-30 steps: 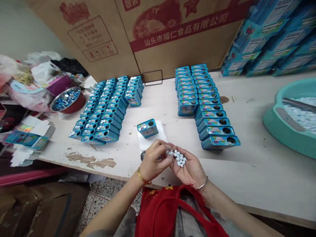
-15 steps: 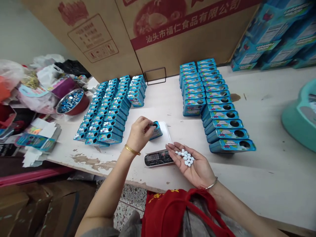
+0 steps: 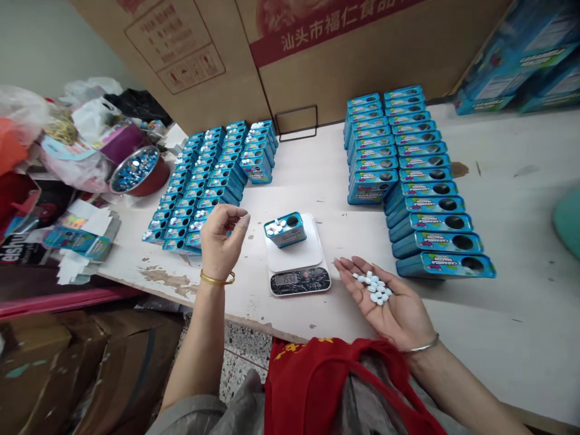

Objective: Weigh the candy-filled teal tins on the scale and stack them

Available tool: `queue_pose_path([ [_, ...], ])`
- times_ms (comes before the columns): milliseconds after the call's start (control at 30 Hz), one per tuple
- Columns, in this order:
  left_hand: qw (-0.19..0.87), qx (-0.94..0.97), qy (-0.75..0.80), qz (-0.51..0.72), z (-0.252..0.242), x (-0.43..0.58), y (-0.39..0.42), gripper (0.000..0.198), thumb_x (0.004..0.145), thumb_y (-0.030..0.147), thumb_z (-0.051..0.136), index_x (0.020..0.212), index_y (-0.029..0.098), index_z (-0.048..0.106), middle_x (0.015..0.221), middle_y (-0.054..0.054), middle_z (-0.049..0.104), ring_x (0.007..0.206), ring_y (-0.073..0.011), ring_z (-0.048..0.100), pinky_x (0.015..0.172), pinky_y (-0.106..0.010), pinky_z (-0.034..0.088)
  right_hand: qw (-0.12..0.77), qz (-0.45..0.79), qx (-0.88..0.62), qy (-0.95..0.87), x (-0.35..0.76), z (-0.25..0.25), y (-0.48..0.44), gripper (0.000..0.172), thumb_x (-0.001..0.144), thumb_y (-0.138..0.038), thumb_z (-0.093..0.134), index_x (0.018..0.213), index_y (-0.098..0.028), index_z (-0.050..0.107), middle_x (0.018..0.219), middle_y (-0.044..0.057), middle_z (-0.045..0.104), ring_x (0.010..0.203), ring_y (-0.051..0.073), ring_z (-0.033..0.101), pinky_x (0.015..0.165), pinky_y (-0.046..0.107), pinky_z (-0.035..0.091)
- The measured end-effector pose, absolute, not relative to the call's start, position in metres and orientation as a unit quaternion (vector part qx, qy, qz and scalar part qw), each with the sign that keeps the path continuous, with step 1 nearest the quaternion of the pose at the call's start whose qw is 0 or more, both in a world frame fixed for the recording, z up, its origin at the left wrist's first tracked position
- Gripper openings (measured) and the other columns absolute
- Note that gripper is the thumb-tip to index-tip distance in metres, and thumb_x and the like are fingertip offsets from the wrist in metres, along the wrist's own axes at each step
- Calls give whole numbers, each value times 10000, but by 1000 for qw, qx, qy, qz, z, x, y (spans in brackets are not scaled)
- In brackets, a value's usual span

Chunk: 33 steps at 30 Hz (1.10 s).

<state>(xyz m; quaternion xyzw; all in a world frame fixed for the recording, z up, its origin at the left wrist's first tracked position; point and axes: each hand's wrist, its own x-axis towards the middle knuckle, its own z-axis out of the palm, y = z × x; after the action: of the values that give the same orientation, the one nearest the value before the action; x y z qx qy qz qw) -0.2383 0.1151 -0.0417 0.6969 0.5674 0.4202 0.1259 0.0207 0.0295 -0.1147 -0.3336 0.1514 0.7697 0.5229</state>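
Observation:
A small blue tin [image 3: 284, 229] stands on a white digital scale [image 3: 312, 257], with white tablets heaped at the left of its top and a round hole at the right. My left hand [image 3: 220, 241] hovers just left of the tin, its fingers curled against the thumb; I cannot see whether it holds anything. My right hand [image 3: 401, 311] rests palm up to the right of the scale, slightly cupped, carrying a small pile of white tablets [image 3: 374, 287].
A block of tablet-topped blue tins [image 3: 212, 175] stands at the left and rows of open-holed tins [image 3: 408, 175] at the right. A red bowl of blue pieces [image 3: 136, 172] and bags sit far left. Cardboard boxes [image 3: 317, 60] line the back. A teal basin [image 3: 568, 220] is at the right edge.
My left hand picked tablets from my right palm, carried them to the tin on the scale, then drew back to the left. Tablets now lie on the tin's top.

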Motion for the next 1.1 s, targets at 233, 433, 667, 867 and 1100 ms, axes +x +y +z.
queue_pose_path([
  [233,198,638,603,436,-66,-262,100,211,786,257,626,972,164,592,819,-17,600,732,-97,573,673,-226,484,521,748,-381,155,37,-130,18,286,832,-91,411,1017,-75,628,1122,179,659,1154,255,551,903,355,527],
  [433,194,676,593,391,-70,-259,98,212,811,275,600,995,170,592,835,-27,595,738,-102,565,662,-228,481,513,761,-370,143,33,-131,16,279,814,-81,431,1009,-71,630,1113,188,662,1148,263,552,912,363,517],
  [667,117,780,536,303,-63,-242,103,172,856,272,553,997,188,606,855,-28,582,773,-125,544,670,-253,422,494,770,-377,143,28,-128,18,291,828,-74,408,1029,-80,619,1124,183,659,1146,253,553,912,356,520],
  [867,13,819,545,177,-59,-231,113,161,875,309,541,979,240,643,847,-14,615,831,-163,528,741,-332,287,486,769,-381,166,26,-124,21,302,836,-70,390,1038,-62,615,1130,191,653,1146,267,549,898,350,531],
  [1100,56,847,505,157,-55,-207,130,146,898,256,494,883,212,633,841,-5,644,814,-148,549,743,-327,279,468,784,-371,170,18,-123,23,268,831,-83,440,1013,-40,633,1108,204,660,1135,276,560,914,349,522],
])
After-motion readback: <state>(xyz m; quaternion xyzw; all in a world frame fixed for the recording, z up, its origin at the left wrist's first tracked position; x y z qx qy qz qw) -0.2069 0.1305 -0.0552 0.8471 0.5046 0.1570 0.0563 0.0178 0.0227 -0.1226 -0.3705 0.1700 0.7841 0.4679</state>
